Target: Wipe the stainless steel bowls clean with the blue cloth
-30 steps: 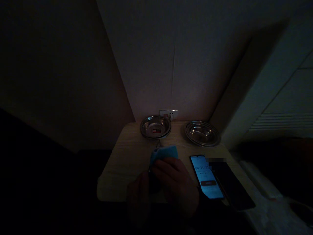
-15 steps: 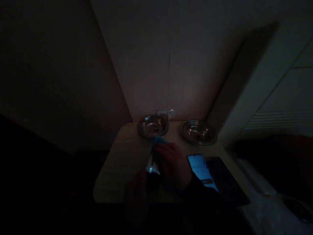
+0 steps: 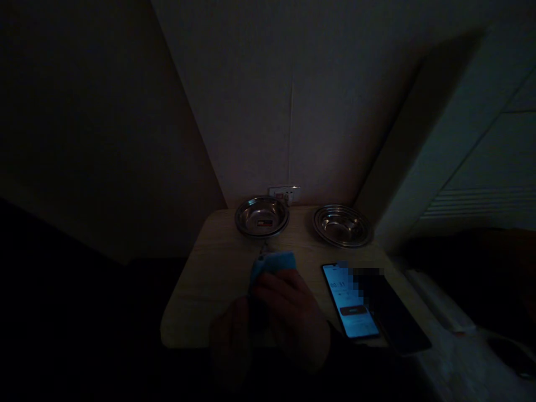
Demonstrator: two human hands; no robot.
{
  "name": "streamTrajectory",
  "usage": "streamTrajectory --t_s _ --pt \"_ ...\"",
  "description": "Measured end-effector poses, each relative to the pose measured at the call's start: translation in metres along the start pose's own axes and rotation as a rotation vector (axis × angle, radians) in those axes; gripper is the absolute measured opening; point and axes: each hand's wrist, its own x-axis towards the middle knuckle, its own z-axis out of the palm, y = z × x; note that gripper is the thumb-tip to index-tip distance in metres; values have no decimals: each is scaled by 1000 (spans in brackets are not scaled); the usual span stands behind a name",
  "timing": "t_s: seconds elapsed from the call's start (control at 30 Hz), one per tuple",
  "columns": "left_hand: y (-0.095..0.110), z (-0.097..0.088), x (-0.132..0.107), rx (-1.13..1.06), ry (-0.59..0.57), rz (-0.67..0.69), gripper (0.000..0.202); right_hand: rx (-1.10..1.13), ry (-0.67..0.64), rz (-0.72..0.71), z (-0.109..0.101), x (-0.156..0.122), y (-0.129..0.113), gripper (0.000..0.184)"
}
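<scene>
My right hand (image 3: 293, 315) grips a blue cloth (image 3: 281, 261) above the bench (image 3: 196, 296); my left hand (image 3: 231, 332) is just beside it, too dark to tell whether it's gripping.

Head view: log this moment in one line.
right hand: holds blue cloth; left hand: alongside, grip unclear; metal bowls: two stacks beyond hands; phone: lit, right of hands

1 head view, down onto table (image 3: 201, 290).
</scene>
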Motion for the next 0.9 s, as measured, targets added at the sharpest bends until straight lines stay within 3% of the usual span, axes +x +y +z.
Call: streamTrajectory --t_s 0.13,0.3,0.43,0.53,0.67,0.77,0.9 --pt "-19 0 1 -13 -48 -138 33 32 -22 10 3 11 10 28" --pt "-22 -2 10 -96 -153 -244 45 96 -32 307 7 21 44 30" --pt "-15 -9 18 -111 -185 -349 48 195 66 451 6 8 39 29" --pt "-10 -10 21 -130 -148 -362 46 185 99 379 0 -4 18 28" --pt "-6 -10 22 -153 -107 -270 48 26 52 161 -8 -15 -5 26" --pt "-2 -11 24 -164 -121 -239 44 -147 -5 34 -10 -14 -7 25" --pt "4 -14 28 -171 -124 -182 43 -238 -1 29 -7 -8 -5 26"
